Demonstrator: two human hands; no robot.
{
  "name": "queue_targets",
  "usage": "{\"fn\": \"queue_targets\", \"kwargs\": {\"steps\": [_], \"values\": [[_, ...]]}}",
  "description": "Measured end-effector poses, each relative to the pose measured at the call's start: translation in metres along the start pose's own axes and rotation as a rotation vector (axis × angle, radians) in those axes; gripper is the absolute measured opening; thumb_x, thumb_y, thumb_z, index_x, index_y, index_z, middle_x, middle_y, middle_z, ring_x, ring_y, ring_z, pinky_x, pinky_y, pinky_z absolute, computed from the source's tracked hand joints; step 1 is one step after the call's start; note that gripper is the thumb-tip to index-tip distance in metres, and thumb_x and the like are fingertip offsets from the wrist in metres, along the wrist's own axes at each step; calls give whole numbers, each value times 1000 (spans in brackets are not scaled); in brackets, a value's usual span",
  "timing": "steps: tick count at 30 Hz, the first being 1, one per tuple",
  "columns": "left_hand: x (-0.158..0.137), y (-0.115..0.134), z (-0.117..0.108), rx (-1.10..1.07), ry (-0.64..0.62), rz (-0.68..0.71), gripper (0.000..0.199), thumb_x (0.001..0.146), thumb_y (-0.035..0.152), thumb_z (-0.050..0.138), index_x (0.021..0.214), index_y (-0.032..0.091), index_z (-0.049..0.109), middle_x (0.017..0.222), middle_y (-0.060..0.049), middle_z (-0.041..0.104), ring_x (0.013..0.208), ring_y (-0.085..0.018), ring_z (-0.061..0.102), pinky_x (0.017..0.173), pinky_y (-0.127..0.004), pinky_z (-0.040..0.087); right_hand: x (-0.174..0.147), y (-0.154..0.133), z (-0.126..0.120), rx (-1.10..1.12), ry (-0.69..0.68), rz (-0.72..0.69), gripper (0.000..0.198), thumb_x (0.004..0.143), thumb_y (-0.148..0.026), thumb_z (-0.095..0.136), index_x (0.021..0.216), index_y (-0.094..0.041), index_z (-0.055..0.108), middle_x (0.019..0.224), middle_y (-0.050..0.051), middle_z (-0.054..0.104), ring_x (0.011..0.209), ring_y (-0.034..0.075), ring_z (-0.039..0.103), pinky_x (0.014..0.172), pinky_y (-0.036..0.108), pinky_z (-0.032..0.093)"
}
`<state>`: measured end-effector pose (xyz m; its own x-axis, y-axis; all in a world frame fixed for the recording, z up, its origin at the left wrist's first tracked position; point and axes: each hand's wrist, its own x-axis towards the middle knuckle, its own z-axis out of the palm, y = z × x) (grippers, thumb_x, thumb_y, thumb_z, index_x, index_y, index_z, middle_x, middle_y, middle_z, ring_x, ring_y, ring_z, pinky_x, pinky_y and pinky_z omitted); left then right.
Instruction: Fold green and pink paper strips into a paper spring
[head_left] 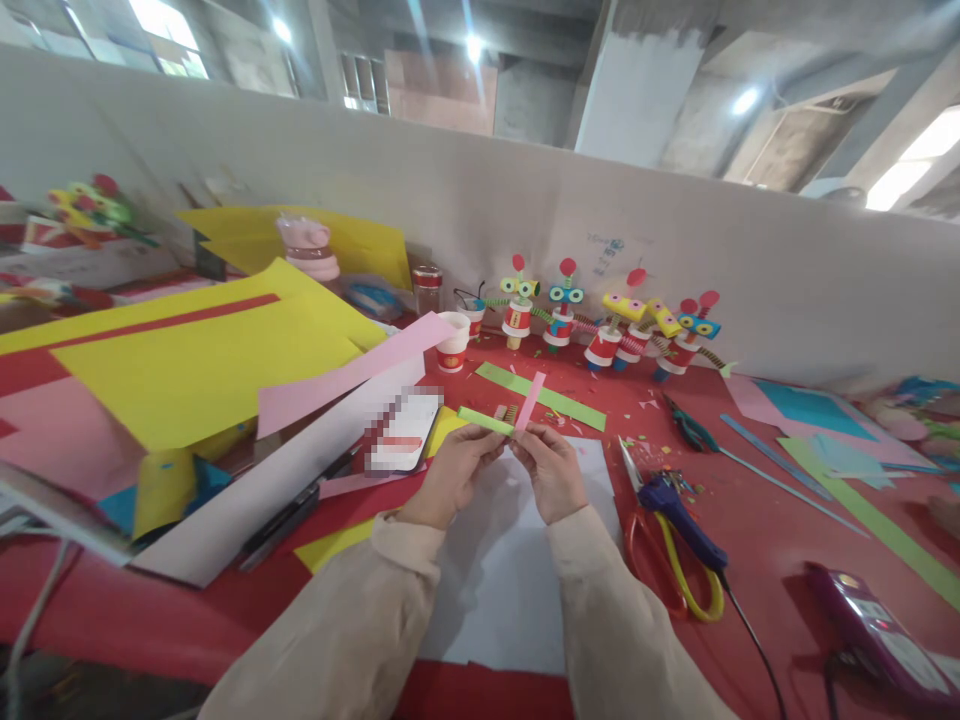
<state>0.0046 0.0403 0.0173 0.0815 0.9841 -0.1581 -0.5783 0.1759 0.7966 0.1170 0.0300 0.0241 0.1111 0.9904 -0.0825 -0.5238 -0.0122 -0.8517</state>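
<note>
My left hand (459, 468) pinches a light green paper strip (480, 418), which points away to the left. In the fingers of my right hand (553, 472) is a pink paper strip (532, 399) standing up and away. The two strips meet at an angle between my fingertips, above a white sheet (496, 590). Whether they are joined there is hidden by the fingers. Just behind them lies a small pleated paper piece (511, 412). A longer green strip (570, 400) rests on the red table beyond my hands.
Right of the sheet lie scissors (631, 470) and a blue glue gun (679, 515) with a cable. Pliers (694, 430) and a purple device (877, 620) are farther right. To the left are a phone (409, 430) and yellow paper (217, 360). Several paper-cup figures (517, 318) line the wall.
</note>
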Motion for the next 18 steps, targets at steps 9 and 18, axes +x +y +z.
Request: {"fn": "queue_targets", "kwargs": {"steps": [9,18], "values": [[1,0,-4,82,-53,-1,23,51,23,80,69,15,68,71,-1,64,66,-10,56,72,-27,44,-1,1,-1,-63,-19,-41,23,48,-23,80,69,-17,71,67,0,67,62,12,58,65,27,50],[2,0,-5,126,-44,39,26,52,26,79,71,15,66,70,-1,63,65,-11,56,70,-27,45,-4,-1,-1,-174,-120,-103,25,55,-27,78,79,-20,74,88,3,72,87,21,63,80,36,52]]}}
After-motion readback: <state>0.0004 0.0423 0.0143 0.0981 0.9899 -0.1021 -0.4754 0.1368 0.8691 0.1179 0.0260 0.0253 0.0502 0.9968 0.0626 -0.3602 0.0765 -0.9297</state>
